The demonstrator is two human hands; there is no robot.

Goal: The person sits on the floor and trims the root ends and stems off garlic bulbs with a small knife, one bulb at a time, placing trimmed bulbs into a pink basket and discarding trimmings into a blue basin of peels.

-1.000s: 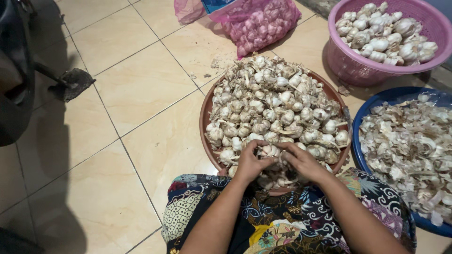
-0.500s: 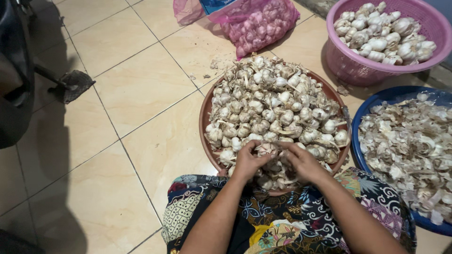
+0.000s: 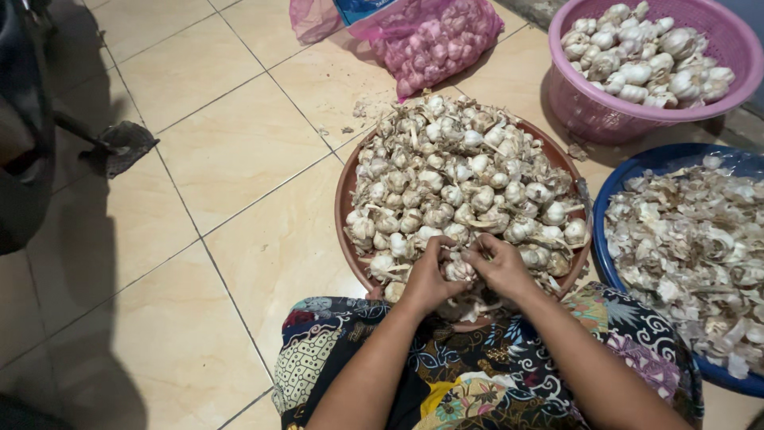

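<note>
Both hands, left (image 3: 427, 277) and right (image 3: 501, 267), pinch one garlic bulb (image 3: 459, 271) closed-fingered over the heaped tray (image 3: 347, 187); a slip could scatter cloves onto the floor (image 3: 263, 159).

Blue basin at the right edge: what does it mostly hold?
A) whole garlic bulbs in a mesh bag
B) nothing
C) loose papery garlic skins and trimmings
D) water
C: the blue basin is filled with dry, flaky garlic skins, unlike the whole bulbs heaped on the brown tray and in the pink basket.
</note>
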